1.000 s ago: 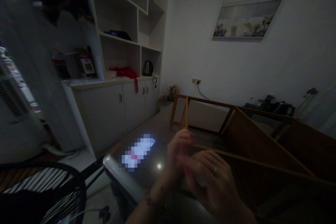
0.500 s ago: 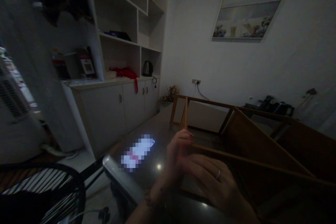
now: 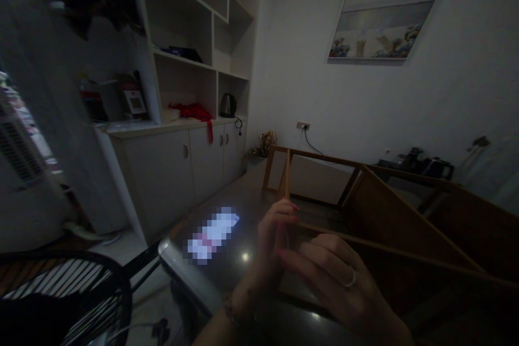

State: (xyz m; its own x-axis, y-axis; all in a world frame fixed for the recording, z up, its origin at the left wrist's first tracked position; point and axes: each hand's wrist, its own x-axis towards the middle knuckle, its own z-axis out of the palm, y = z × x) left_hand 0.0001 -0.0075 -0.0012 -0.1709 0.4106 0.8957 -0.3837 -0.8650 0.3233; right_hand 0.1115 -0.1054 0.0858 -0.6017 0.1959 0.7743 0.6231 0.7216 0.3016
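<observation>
My left hand (image 3: 272, 243) is raised upright over the dark table (image 3: 227, 281), fingers curled with red-painted nails, pinched at the near corner of a wooden frame (image 3: 365, 200) lying on its side. My right hand (image 3: 340, 286), with a ring on one finger, lies over the frame's lower rail beside the left hand, its fingertips meeting the left hand's fingers. What is between the fingers is too dark to make out. A lit phone (image 3: 213, 233) lies flat on the table to the left of both hands.
White cabinets and open shelves (image 3: 182, 135) line the left wall, with a kettle (image 3: 227, 105) and a red cloth (image 3: 197, 112) on the counter. A black wire chair (image 3: 65, 297) stands at lower left. A framed picture (image 3: 385, 16) hangs on the far wall.
My right hand has shifted slightly, its fingers turning upward and closer to the left hand's fingertips. The left hand, frame and phone have stayed in place.
</observation>
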